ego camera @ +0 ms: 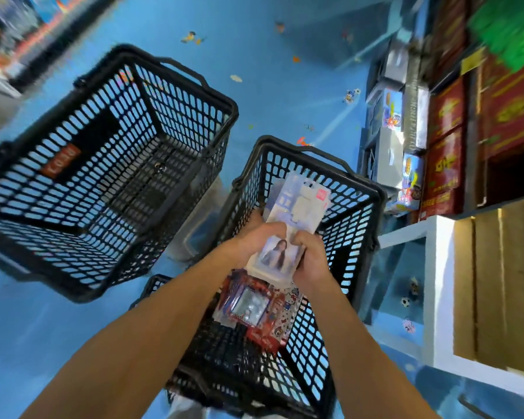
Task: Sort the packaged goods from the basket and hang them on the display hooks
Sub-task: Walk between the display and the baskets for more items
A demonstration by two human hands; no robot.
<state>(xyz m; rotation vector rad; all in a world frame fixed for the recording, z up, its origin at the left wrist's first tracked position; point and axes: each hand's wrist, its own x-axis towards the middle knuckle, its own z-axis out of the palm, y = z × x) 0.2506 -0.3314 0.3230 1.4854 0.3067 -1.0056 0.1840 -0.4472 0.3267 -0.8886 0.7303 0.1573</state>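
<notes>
Both hands, left (252, 241) and right (311, 259), around packets (298, 207).

A glossy blue floor (285, 86) dotted with small cartoon stickers (352, 95) fills the view. Red cartons (508, 116) stack on shelving at two o'clock, above a white ledge (436, 297). Toy boxes (392, 111) stand at one o'clock, blurred shelves (12, 34) at ten.

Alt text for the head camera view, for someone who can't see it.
The left hand and right hand grip a stack of pale packaged goods above a black shopping basket holding red and cartoon-printed packs. A second black basket stands beside it on the blue floor.
</notes>
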